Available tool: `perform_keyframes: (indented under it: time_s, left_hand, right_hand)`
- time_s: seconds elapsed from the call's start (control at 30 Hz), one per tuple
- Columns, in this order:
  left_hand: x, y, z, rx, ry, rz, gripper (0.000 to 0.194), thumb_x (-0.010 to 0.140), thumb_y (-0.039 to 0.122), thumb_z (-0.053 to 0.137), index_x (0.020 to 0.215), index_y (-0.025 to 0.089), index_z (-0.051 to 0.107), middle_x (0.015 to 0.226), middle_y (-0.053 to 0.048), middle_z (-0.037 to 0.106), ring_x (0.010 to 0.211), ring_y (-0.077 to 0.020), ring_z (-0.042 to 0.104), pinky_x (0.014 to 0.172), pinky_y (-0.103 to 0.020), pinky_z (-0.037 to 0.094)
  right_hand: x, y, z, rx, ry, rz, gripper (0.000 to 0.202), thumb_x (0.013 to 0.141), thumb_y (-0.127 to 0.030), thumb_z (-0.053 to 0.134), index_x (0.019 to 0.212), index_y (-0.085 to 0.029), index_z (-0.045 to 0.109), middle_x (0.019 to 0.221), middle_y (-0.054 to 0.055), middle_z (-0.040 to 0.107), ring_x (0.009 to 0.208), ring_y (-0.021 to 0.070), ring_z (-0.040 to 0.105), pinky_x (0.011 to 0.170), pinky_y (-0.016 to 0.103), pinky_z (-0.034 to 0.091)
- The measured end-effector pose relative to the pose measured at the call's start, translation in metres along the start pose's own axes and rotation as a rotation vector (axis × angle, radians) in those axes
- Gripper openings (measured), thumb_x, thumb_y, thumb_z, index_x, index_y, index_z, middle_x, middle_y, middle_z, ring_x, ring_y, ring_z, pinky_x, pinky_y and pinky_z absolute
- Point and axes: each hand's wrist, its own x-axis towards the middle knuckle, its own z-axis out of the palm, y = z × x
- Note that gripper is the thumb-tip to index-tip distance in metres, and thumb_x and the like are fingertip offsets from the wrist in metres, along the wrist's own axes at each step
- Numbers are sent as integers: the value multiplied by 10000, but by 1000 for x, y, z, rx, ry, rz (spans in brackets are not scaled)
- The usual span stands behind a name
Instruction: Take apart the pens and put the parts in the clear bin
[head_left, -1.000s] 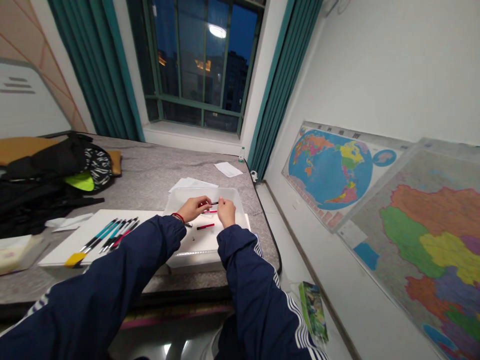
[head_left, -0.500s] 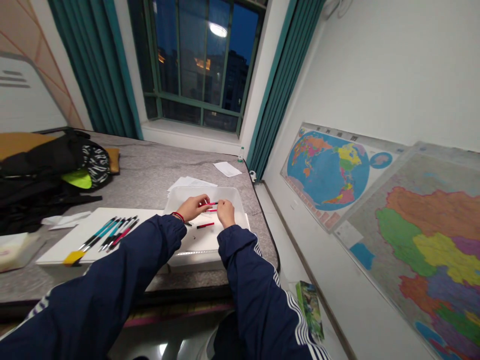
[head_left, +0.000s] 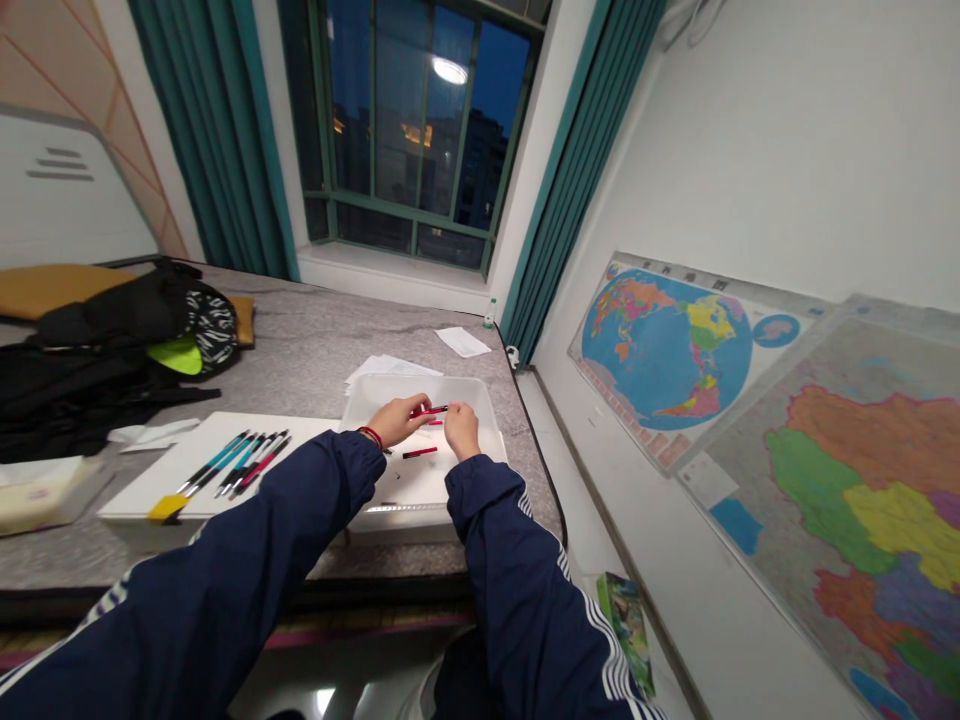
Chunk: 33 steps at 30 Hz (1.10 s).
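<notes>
Left hand (head_left: pixel 400 422): pinched on a red-and-black pen part (head_left: pixel 432 411)
Right hand (head_left: pixel 463 430): curled closed on its three-o'clock end
Plastic bin (head_left: pixel 409 526): could catch dropped pieces, should either pinch slip

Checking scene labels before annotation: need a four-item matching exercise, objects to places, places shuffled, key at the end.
1. Bin
2. Row of pens
3. Held red-and-black pen piece
4. Bottle

A. On the white box
B. Between left hand and right hand
C. Near a teal curtain
D. Below both hands

Pairs: 1-D, 2-A, 3-B, 4-C
</notes>
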Motion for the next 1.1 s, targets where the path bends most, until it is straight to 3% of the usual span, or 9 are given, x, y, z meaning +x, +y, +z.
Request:
perform_keyframes:
  time_s: [0.23,0.33,0.47,0.57,0.8,1.0,1.1]
  left_hand:
    - [0,3,-1,114,-45,-101,483,956,506,328,816,204,678,754,-60,689,715,-192,604,620,-266,344]
    - [0,1,1,87,-20,-102,455,957,504,327,898,212,671,765,-54,684,700,-189,597,617,-262,343]
    - [-1,-1,2,6,11,-46,391,897,546,465,1067,222,604,705,-8,645,618,-167,558,610,-248,351]
    - [-1,-2,2,4,31,-47,352,891,534,479,1030,240,613,747,-12,659,657,-171,573,620,-249,349]
    - [0,-1,2,13,18,-115,460,954,494,312,808,218,649,722,-44,656,687,-191,575,627,-271,335]
    - [-1,0,2,-125,41,-65,390,883,545,482,1042,214,613,564,38,541,540,-157,489,581,-248,314]
    - [-1,0,0,-129,48,-59,386,890,539,463,991,212,643,588,29,558,554,-151,483,584,-248,313]
  right_hand:
    - [2,6,10,52,85,-61,352,984,-314,317,913,-177,633,925,115,689,886,244,624,757,299,420]
    - [3,9,13,98,160,-100,312,968,-309,363,834,-185,616,864,100,680,834,237,611,716,294,399]
    - [5,12,14,120,193,-116,300,965,-318,367,791,-203,584,796,78,663,760,225,591,666,288,371]
    - [6,14,14,137,211,-136,279,957,-320,377,784,-210,567,778,66,655,738,218,582,660,282,362]
    - [8,16,18,170,208,-172,274,947,-331,375,755,-221,538,741,52,638,731,209,578,673,277,370]
    - [12,16,18,289,188,-200,256,938,-340,365,772,-225,523,679,20,602,658,187,557,640,271,393]
    - [17,18,18,388,169,-201,243,925,-349,372,804,-221,539,659,3,590,627,170,553,606,255,406]
